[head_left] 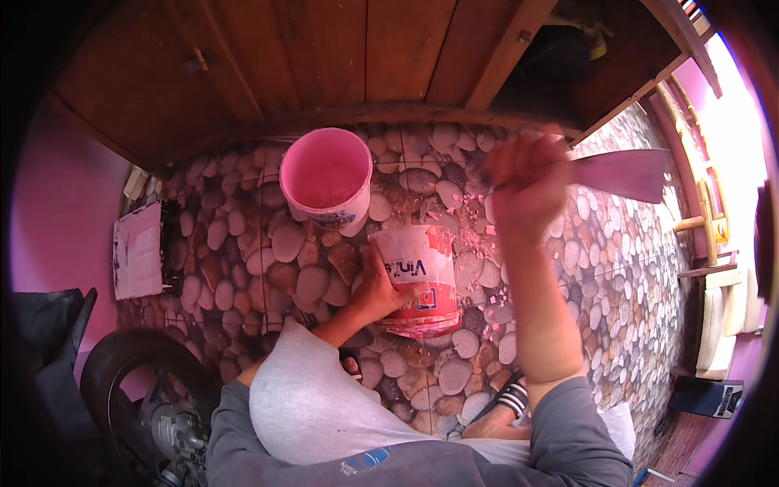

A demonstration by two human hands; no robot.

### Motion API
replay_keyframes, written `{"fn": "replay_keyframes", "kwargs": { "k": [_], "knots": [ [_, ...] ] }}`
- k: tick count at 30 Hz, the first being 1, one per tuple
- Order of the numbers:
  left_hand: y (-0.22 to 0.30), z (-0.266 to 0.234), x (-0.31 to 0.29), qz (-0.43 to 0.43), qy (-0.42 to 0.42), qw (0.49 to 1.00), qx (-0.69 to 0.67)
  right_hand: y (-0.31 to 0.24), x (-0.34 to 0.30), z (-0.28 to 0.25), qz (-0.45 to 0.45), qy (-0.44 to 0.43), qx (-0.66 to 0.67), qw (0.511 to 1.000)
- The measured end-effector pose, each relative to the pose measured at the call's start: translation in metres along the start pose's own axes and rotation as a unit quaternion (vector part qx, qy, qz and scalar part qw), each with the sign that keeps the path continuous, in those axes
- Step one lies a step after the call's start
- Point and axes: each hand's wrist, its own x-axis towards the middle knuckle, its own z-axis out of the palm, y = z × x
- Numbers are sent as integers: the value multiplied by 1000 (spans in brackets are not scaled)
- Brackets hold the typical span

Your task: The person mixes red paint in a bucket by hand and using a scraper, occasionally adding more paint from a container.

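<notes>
My left hand (380, 284) is wrapped round the left side of a paint bucket (418, 260) with a white and red label, steadying it on the floor in front of me. My right hand (529, 183), somewhat blurred, is raised to the right of that bucket. It grips a putty knife (623, 174) whose wide blade points right; the handle is mostly hidden in my fist. Behind the held bucket, a little to the left, stands an open white bucket (329, 174), its inside tinted pink. Small pale flakes (471, 235) lie scattered on the floor to the right of the held bucket.
A wooden cabinet (324, 53) runs along the far side. At the left are a white flat panel (138, 250) with dark smears and a motorbike wheel (150, 406). Wooden furniture (714, 316) lines the right. The floor (284, 243) has a pebble pattern.
</notes>
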Motion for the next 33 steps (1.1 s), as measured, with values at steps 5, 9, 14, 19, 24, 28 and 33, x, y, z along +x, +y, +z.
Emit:
{"fn": "replay_keyframes", "kwargs": {
  "k": [5, 9, 14, 19, 24, 28, 33],
  "knots": [
    [4, 3, -4, -11, 29, 999, 15, -8, 1, 1, -108, 13, -7, 994],
    [-2, 8, 6, 17, -4, 998, 68, 116, -75, -65, 153, 75, 28, 985],
    [-11, -7, 8, 9, -10, 1000, 9, 132, -75, -64, 167, 114, -22, 979],
    [-12, -24, 5, 1, -78, 975, -208, 45, -11, -42, 20, 59, -27, 998],
    [-24, -27, 10, 17, -105, 988, -114, 4, 7, -32, -66, -51, 37, 996],
    [-40, -13, 7, -18, -103, 989, -104, 114, -79, -74, 58, 155, -97, 981],
    [-8, -34, 3, -46, -42, 994, 90, 138, -78, -63, 144, 171, -32, 974]
  ]
}}
